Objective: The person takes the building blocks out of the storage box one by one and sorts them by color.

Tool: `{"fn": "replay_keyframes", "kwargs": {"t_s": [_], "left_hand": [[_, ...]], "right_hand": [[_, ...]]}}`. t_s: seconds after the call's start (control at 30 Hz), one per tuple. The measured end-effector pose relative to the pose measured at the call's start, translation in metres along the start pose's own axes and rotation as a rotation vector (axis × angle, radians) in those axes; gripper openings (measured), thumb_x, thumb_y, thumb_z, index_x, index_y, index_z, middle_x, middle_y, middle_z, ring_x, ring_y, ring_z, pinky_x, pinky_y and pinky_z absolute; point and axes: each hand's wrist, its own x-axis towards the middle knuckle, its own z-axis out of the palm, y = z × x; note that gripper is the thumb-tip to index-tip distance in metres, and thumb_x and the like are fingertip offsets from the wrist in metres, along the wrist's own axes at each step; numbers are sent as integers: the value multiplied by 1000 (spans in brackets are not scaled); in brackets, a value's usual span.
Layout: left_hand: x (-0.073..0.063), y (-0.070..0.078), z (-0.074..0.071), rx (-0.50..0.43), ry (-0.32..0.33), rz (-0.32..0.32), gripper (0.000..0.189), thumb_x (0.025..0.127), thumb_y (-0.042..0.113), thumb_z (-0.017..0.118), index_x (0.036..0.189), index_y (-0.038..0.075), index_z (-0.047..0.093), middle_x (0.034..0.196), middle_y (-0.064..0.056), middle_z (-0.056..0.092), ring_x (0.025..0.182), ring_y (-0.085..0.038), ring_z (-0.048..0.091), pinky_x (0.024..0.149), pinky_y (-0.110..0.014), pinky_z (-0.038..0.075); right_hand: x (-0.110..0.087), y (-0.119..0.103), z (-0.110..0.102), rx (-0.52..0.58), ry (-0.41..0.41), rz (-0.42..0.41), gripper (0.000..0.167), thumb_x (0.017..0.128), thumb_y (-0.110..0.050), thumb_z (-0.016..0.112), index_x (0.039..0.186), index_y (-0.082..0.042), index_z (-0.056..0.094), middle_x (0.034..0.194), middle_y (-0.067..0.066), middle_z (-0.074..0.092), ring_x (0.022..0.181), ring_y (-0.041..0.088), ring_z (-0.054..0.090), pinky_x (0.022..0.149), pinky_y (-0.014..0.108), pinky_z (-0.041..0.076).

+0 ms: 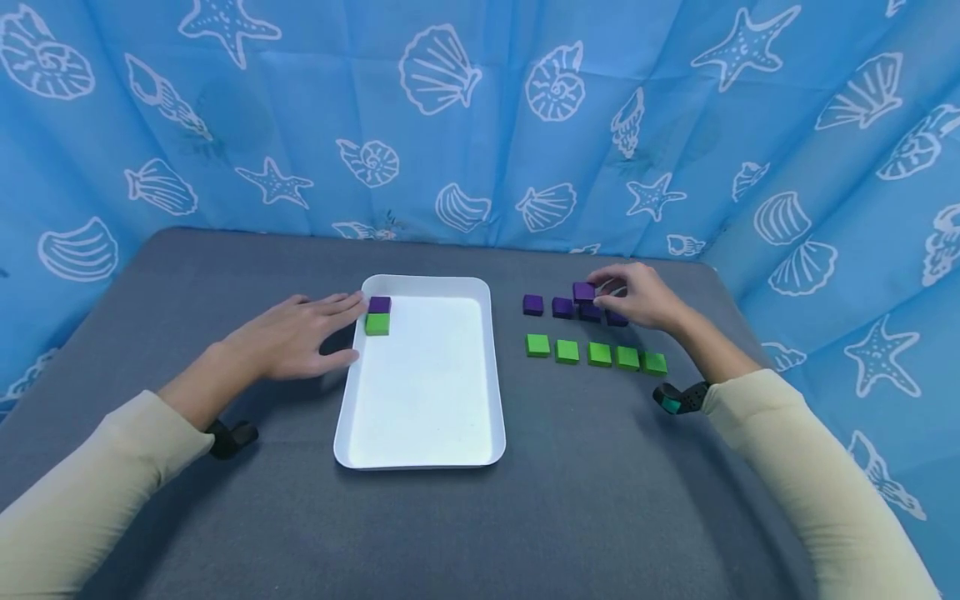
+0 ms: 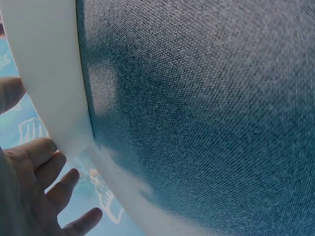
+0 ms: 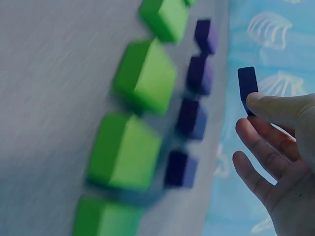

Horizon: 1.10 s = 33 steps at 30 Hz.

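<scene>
My right hand (image 1: 637, 296) pinches a purple block (image 3: 247, 83) between thumb and fingertips, raised above a row of several purple blocks (image 1: 533, 305). Its other fingers are spread below the block in the right wrist view. On the left, my left hand (image 1: 303, 337) has its fingers extended, with fingertips right at the left rim of a white tray (image 1: 491, 375). Inside the tray's far left corner, a purple block (image 1: 379, 305) sits directly behind a green block (image 1: 377, 324). In the left wrist view the fingers (image 2: 61, 189) lie along the tray's wall.
A row of several green blocks (image 1: 599, 354) lies right of the tray, nearer than the purple row. The grey table (image 1: 480, 533) ends at a blue curtain (image 1: 495, 125) with white shell prints. Dark bands (image 1: 682, 398) are on both wrists.
</scene>
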Motion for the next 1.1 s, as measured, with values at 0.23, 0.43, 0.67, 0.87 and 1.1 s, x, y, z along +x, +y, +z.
{"fn": "replay_keyframes", "kwargs": {"t_s": [0.23, 0.43, 0.67, 0.87, 1.1], "left_hand": [[1, 1, -2, 15, -4, 5, 77, 98, 53, 51, 156, 7, 31, 160, -15, 31, 144, -38, 34, 106, -69, 31], [2, 1, -1, 23, -9, 2, 77, 98, 53, 51, 156, 7, 32, 160, -15, 31, 144, -38, 34, 106, -69, 31], [2, 2, -1, 23, -12, -10, 77, 97, 54, 51, 155, 7, 33, 159, -15, 31, 144, -38, 34, 106, -69, 31], [2, -1, 2, 14, -16, -12, 78, 97, 53, 52, 155, 6, 32, 160, -15, 30, 144, -38, 34, 106, -69, 31], [2, -2, 2, 10, -26, -4, 78, 98, 53, 50, 156, 6, 31, 161, -15, 29, 144, -38, 33, 106, -69, 30]], "right_hand": [[-23, 33, -5, 12, 22, 83, 33, 96, -2, 63, 127, 8, 61, 122, 29, 63, 108, 41, 63, 89, 54, 51], [-40, 51, -12, 0, 48, 122, 34, 96, -2, 62, 128, 9, 60, 123, 32, 61, 108, 44, 63, 89, 56, 51], [-51, 69, -11, -25, 41, 151, 35, 95, -1, 63, 127, 12, 59, 121, 33, 61, 107, 45, 62, 90, 57, 50], [-53, 79, -5, -60, 19, 178, 35, 95, -1, 63, 127, 11, 59, 117, 32, 63, 104, 43, 62, 87, 54, 49], [-53, 80, -4, -39, 19, 183, 35, 96, -2, 63, 129, 10, 58, 119, 32, 62, 106, 43, 62, 88, 53, 48]]}}
